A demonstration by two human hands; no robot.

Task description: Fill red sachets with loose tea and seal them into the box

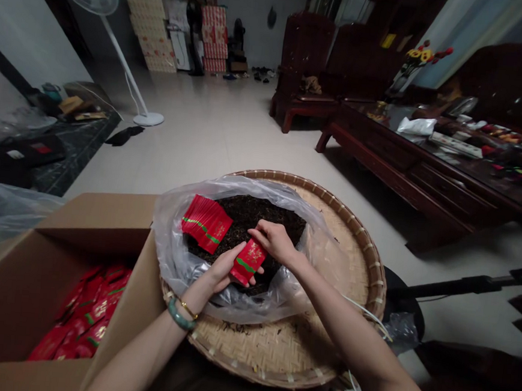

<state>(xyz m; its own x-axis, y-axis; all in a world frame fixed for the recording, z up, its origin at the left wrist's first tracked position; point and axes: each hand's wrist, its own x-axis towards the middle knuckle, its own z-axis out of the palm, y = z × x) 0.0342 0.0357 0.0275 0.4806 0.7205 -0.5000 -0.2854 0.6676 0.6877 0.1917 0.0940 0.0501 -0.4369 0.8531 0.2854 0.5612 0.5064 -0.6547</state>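
My left hand (224, 270) holds a small red packet (248, 261) with a green band and gold print, its fingers wrapped beneath it. At the packet's top edge, my right hand (275, 240) pinches with thumb and fingertips. Both hands are over a clear plastic bag (170, 254) with dark loose tea leaves (260, 210) inside. A fanned stack of similar red packets (207, 222) lies on the leaves to the left. The bag rests on a round woven bamboo tray (276, 347). Whether the packet's top is open cannot be made out.
At left stands an open cardboard box (139, 282) with several red packets (91, 315) inside. A white standing fan (147, 118) is on the floor beyond. A dark wooden table (394, 161) with clutter is at right, and a black pole (457, 287) reaches in near the tray.
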